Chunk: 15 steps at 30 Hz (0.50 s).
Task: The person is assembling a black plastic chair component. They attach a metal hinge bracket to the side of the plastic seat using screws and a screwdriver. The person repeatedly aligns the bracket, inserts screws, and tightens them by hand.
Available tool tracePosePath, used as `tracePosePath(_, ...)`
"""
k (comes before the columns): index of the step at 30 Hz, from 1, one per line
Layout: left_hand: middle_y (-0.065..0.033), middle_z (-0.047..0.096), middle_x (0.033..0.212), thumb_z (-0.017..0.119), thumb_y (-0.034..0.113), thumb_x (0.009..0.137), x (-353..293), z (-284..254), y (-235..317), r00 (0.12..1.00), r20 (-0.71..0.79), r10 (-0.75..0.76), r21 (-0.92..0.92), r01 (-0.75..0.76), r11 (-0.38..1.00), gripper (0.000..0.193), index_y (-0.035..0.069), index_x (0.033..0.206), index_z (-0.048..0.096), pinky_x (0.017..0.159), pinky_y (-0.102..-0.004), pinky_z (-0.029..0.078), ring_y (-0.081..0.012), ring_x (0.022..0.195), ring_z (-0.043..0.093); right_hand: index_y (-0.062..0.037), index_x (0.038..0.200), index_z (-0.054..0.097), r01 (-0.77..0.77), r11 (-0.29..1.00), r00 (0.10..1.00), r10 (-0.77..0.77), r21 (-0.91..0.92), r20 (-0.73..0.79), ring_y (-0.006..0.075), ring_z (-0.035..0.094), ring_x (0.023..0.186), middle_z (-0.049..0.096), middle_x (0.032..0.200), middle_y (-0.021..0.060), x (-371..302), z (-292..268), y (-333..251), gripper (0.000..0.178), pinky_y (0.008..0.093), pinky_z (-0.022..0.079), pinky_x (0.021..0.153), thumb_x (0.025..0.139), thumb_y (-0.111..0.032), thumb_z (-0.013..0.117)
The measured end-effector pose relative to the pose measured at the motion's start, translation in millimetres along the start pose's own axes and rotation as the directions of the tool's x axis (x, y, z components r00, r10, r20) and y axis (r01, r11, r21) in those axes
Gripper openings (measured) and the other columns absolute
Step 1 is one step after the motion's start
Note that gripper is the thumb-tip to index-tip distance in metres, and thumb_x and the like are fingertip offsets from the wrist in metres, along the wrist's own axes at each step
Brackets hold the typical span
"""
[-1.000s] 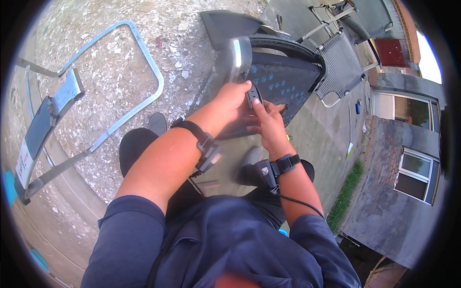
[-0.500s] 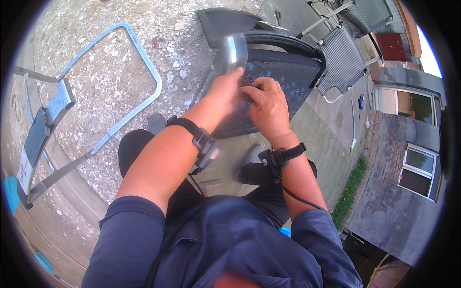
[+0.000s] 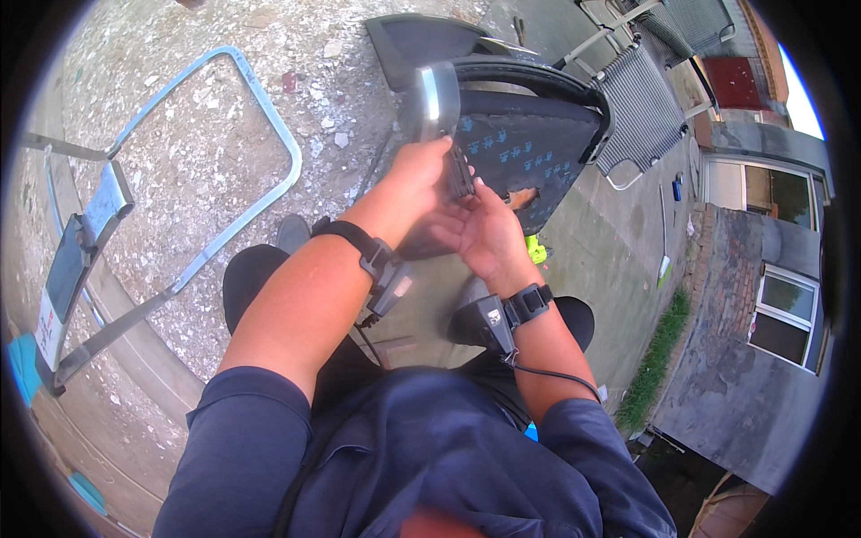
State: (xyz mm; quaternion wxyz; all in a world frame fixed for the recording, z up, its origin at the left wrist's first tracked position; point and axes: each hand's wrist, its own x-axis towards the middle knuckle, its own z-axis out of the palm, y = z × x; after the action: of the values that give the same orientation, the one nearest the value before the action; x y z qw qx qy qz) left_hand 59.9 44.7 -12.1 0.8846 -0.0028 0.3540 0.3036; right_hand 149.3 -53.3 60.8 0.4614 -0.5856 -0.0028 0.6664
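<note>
My left hand (image 3: 420,176) is closed round the lower part of a clear, curved plastic piece (image 3: 431,97) that stands up beyond the thumb and catches a bright reflection. A narrow dark strip-like part (image 3: 461,172) lies along the thumb side of that hand; whether it is joined to the clear piece I cannot tell. Palm up, my right hand (image 3: 495,240) is just below the dark part, with its thumb tip close to the part's lower end. Its other fingers stretch toward my left hand and are blurred. Both wrists wear black straps with small devices.
A black seat-like panel (image 3: 516,139) with blue marks and a torn patch (image 3: 522,199) lies beyond my hands. Something yellow-green (image 3: 536,250) shows beside it. Left is a metal tube frame (image 3: 291,148) on rubble ground; far right, a grey mesh chair (image 3: 639,108).
My right hand has turned from knuckles up to palm up and moved slightly down, uncovering the dark part, the torn patch and the yellow-green thing. The left hand has barely moved.
</note>
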Motion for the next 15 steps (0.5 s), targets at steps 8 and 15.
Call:
tracePosePath(8, -0.0112, 0.066, 0.093, 0.053, 0.021, 0.101, 10.1, -8.7, 2.0, 0.997, 0.072, 0.012, 0.085, -0.018, 0.996, 0.022, 0.001, 0.106, 0.062, 0.071, -0.0398, 0.058, -0.0244, 0.08, 0.068, 0.0001, 0.118, 0.056, 0.147, 0.982, 0.989, -0.149, -0.118, -0.007, 0.0256, 0.066, 0.088, 0.063, 0.101, 0.0121, -0.7, -3.2, -10.1, 0.041, 0.0349, 0.057, 0.077, 0.094, -0.032, 0.067)
tracePosePath(15, -0.0113, 0.068, 0.099, 0.057, 0.022, 0.099, 4.8, 1.2, 6.7, 0.999, -0.031, 0.027, 0.095, -0.024, 0.995, 0.024, 0.001, 0.106, 0.064, 0.078, -0.0405, 0.056, -0.0243, 0.085, 0.068, -0.0006, 0.127, 0.053, 0.304, 0.155, 0.744, -0.655, -0.94, 0.132, 0.0194, 0.061, 0.083, 0.059, 0.1, 0.0081, 0.2, -2.9, -20.5, 0.065, 0.0337, 0.052, 0.072, 0.076, -0.025, 0.084)
